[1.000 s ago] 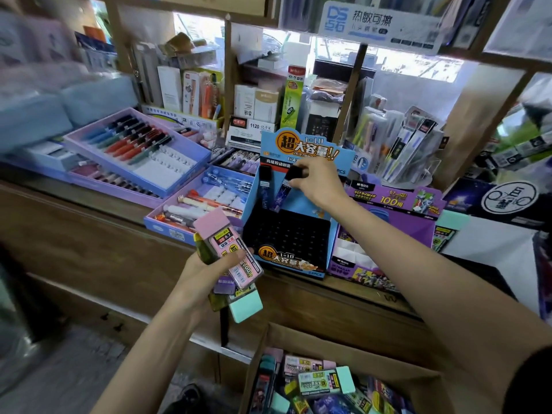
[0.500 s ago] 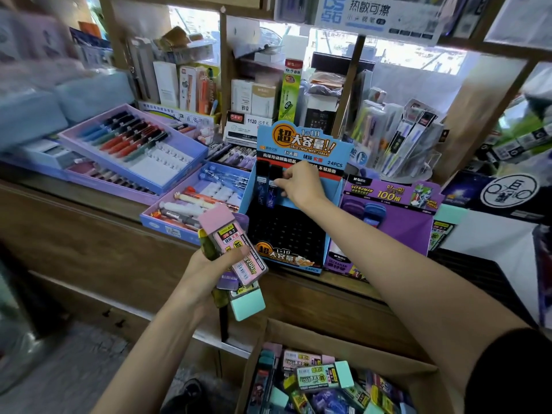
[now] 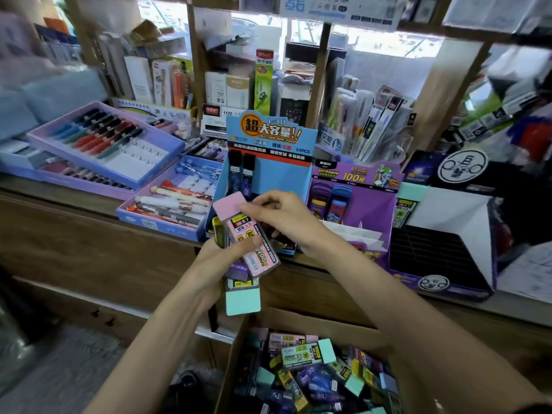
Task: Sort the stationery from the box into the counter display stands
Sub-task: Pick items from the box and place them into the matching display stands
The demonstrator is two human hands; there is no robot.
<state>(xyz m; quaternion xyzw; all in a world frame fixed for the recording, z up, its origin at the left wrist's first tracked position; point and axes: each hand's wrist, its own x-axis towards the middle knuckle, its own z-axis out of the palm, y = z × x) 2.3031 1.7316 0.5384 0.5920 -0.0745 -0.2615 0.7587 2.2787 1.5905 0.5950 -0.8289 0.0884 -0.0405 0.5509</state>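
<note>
— Wooden counter (image 3: 89,234) runs across the shop, with lilac pen trays (image 3: 89,167) on its left part. Shelves of boxed stock stand behind, daylight showing between them. Where's the work?

— Middle of the counter. A blue cardboard display stand (image 3: 277,174) has two dark lead tubes (image 3: 248,174) upright in its back-left slots. A purple cardboard display stand (image 3: 370,201) sits just beside it on the right. The brown cardboard box (image 3: 298,319) of mixed cases is below the counter edge.

— And the hands?

— The left hand (image 3: 215,258) has its grip curled round a bundle in front of the blue stand: a pink-capped lead case (image 3: 239,225) on top, a mint-capped case (image 3: 242,300) under it. The right hand (image 3: 286,218) has bent fingertips (image 3: 249,208) on the pink cap. Whether that grip has closed, I cannot tell.

— So which step?

— Picking the next piece off the bundle, I'd judge. The next move calls for a clean pinch on one case only, then the matching stand.
</note>
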